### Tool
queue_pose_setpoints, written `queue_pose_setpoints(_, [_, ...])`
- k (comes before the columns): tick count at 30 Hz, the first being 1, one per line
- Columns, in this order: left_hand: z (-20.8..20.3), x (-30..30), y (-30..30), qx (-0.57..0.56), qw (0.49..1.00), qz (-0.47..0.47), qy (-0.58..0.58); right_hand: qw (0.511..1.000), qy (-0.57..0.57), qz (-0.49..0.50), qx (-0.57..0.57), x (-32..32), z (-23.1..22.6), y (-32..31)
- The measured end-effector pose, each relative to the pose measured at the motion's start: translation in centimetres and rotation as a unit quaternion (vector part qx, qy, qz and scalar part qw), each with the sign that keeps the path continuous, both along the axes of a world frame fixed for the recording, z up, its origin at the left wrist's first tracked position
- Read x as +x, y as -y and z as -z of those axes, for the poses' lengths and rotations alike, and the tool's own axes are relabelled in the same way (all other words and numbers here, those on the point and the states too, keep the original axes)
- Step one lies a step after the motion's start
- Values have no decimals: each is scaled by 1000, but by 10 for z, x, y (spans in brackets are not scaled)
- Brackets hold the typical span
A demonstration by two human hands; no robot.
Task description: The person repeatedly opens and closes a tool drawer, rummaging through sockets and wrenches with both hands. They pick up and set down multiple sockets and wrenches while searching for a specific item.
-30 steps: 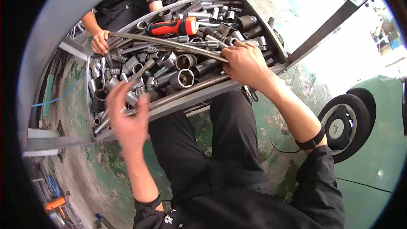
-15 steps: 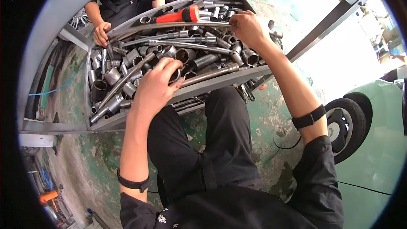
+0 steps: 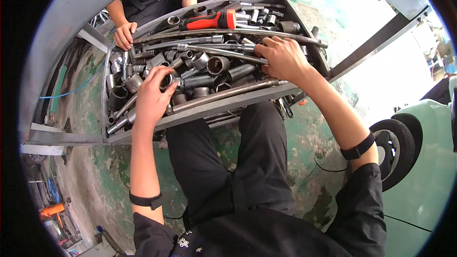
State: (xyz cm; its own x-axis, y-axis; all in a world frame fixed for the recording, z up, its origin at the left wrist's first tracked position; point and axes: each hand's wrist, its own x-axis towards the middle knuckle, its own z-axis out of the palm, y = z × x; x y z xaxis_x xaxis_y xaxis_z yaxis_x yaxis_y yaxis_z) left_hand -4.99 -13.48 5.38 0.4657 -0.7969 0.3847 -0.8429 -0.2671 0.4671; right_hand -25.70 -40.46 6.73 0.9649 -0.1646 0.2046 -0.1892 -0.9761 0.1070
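Note:
A steel tray (image 3: 228, 99) is heaped with metal sockets and bars. My left hand (image 3: 153, 94) is over the near-left part of the heap, fingers and thumb closed around a large ring-shaped socket (image 3: 167, 81). At the right side, my right hand (image 3: 284, 59) curls its fingers and thumb over the end of a chrome bar (image 3: 219, 53); the palm hides what lies beneath. A long dark bar (image 3: 204, 32) lies across the heap just beyond that hand. Along the near rim rests another long steel bar (image 3: 223, 94).
A red and black flashlight (image 3: 209, 20) lies on the far side of the heap. Opposite, a co-worker's hand (image 3: 124, 36) touches a slim chrome piece (image 3: 125, 64). Frame posts (image 3: 369, 43) rise around the tray. A pale green car (image 3: 423, 162) is at the right.
My left hand has moved left with the socket. My right hand has left the long dark bar's end and come nearer, onto the chrome bar. The view has shifted slightly.

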Motion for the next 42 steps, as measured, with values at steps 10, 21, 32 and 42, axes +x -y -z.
queue_pose_setpoints(10, [13, 1, 12, -13, 999, 11, 34, 977, 168, 102, 88, 37, -21, 66])
queue_pose_setpoints(21, [3, -1, 12, 5, 993, 92, 69, 975, -65, 118, 176, 6, -16, 30])
queue_pose_setpoints(32, [-16, -31, 40, 196, 976, 15, 92, 979, 166, 116, 34, 13, 1, 56])
queue_pose_setpoints(42, [-19, -31, 48, 247, 961, 38, 114, 970, -87, 84, 209, -11, -4, 40])
